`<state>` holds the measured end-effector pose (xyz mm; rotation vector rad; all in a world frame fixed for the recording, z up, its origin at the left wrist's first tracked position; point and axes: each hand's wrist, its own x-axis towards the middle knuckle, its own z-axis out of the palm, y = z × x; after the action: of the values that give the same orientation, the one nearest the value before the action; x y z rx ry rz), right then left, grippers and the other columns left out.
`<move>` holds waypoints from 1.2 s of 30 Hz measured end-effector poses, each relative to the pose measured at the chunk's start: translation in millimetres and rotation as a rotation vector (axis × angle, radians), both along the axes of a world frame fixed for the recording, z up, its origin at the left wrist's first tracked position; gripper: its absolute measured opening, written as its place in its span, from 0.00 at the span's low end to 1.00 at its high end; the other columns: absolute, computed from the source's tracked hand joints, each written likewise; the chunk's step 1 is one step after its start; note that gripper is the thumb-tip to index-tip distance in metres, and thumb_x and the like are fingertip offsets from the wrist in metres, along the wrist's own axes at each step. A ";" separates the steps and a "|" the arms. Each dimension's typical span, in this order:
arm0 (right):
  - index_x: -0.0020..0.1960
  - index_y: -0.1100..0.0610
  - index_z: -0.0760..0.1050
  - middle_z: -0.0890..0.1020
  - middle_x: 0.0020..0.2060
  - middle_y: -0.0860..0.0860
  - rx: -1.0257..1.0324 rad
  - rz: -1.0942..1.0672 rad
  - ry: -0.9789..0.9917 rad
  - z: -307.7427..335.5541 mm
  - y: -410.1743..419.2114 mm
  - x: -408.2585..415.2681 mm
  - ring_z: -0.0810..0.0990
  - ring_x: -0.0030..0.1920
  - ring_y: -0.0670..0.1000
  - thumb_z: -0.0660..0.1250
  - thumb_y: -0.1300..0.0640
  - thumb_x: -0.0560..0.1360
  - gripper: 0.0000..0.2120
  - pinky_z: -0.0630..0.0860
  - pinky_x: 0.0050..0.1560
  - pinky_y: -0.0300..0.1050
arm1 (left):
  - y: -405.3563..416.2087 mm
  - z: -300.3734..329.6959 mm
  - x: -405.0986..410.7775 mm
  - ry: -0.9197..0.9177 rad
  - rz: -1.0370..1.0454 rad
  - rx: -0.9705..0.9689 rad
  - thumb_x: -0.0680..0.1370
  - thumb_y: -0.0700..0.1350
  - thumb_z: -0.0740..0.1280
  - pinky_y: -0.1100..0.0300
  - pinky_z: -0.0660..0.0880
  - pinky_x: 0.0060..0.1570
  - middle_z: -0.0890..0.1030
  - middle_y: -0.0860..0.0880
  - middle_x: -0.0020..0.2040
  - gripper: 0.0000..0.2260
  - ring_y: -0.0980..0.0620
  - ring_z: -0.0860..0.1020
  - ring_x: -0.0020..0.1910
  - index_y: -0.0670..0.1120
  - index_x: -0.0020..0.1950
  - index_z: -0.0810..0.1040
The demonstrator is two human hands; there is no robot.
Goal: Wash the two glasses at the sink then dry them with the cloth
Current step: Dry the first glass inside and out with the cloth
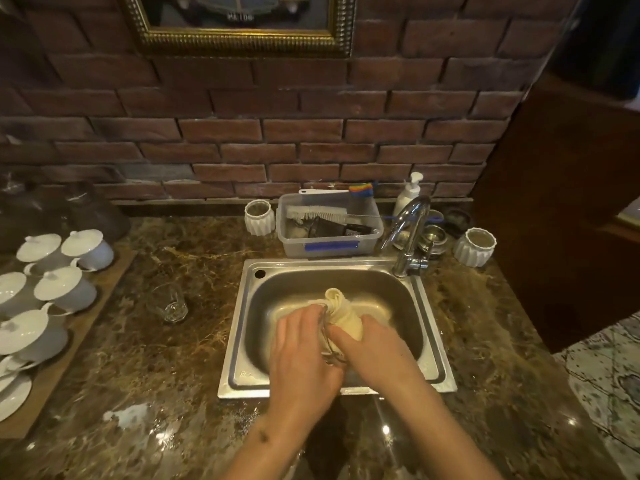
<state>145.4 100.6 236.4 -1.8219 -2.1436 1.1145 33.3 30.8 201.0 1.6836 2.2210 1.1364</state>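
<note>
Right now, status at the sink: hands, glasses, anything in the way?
Left hand holds glass over sink; right hand grips cloth stuffed in it. Second glass on counter, left. Nothing blocking.

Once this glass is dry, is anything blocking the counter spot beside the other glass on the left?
Nothing visible: the counter lies bare between the sink and the other glass. The cups sit farther left.

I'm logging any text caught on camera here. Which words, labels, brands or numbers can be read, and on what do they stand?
Framed picture: pale letters near its lower edge, too blurred to read for sure.
Sink: a small stamped mark on the front left rim, too small to read.
Pump bottle: no label legible.
Plastic tub: blue tape strip, no writing visible on it.
</note>
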 end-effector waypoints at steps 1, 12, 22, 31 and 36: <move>0.52 0.48 0.77 0.84 0.46 0.47 -0.033 0.020 0.026 1.6 3.2 2.1 0.83 0.48 0.51 0.61 0.30 0.75 0.23 0.77 0.49 0.50 | 2.6 1.2 0.8 0.023 -0.014 0.006 0.64 0.43 0.82 0.57 0.72 0.58 0.78 0.52 0.59 0.37 0.54 0.69 0.58 0.55 0.66 0.66; 0.38 0.52 0.73 0.79 0.35 0.49 -0.242 0.112 -0.084 31.6 9.7 14.5 0.80 0.32 0.49 0.62 0.33 0.77 0.23 0.78 0.28 0.40 | -0.6 -0.5 8.8 0.068 -0.070 -0.036 0.62 0.46 0.83 0.60 0.71 0.54 0.78 0.55 0.57 0.37 0.55 0.70 0.56 0.56 0.65 0.67; 0.43 0.49 0.77 0.79 0.37 0.45 -0.013 0.451 -0.248 52.6 29.4 7.2 0.79 0.40 0.48 0.70 0.48 0.77 0.07 0.70 0.38 0.40 | 0.9 21.7 6.1 0.086 -0.178 -0.049 0.63 0.51 0.79 0.63 0.70 0.47 0.68 0.60 0.52 0.32 0.53 0.76 0.52 0.53 0.64 0.71; 0.49 0.56 0.81 0.85 0.43 0.52 0.037 0.301 -0.089 32.9 12.8 6.8 0.85 0.40 0.51 0.66 0.54 0.78 0.07 0.83 0.37 0.43 | -4.1 34.8 2.0 0.040 -0.221 -0.153 0.65 0.60 0.80 0.61 0.74 0.48 0.71 0.58 0.54 0.34 0.55 0.75 0.54 0.55 0.65 0.67; 0.39 0.43 0.76 0.82 0.38 0.44 0.162 0.349 0.026 50.2 17.3 15.1 0.80 0.39 0.42 0.71 0.53 0.74 0.08 0.73 0.41 0.39 | -2.1 60.6 -13.7 -0.228 -0.323 -0.318 0.63 0.60 0.78 0.52 0.82 0.47 0.80 0.58 0.49 0.29 0.59 0.81 0.47 0.62 0.52 0.62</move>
<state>160.5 117.8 286.6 -1.3946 -2.5182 0.9796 19.6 28.7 261.6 1.6099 1.7975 0.8015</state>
